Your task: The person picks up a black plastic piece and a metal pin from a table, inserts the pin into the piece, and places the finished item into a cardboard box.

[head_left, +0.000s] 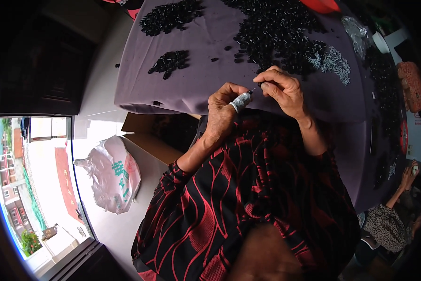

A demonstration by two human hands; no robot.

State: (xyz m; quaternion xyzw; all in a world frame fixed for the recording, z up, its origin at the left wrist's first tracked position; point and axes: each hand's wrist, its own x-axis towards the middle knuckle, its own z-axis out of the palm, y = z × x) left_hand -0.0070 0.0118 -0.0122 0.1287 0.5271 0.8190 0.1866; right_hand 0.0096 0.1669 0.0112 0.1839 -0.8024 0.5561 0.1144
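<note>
Over the near edge of the purple cloth-covered table (206, 70), my two hands meet with their fingertips almost touching. My left hand (220, 112) is closed, its thumb wrapped in a whitish cover (241, 101), pinching a small black plastic piece (250, 92) with a thin metal pin (253, 89) sticking out. My right hand (288, 92) pinches another small dark piece (260, 85) between thumb and forefinger, mostly hidden by the fingers. Beyond the hands lies a big heap of black pieces (276, 37), with silvery pins (334, 65) piled at its right.
Smaller heaps of black pieces (170, 18) lie on the table's left side. An open cardboard box (147, 143) and a white plastic bag (113, 175) stand at the floor on the left. A clear bag (356, 32) lies far right. Another person (384, 227) sits at lower right.
</note>
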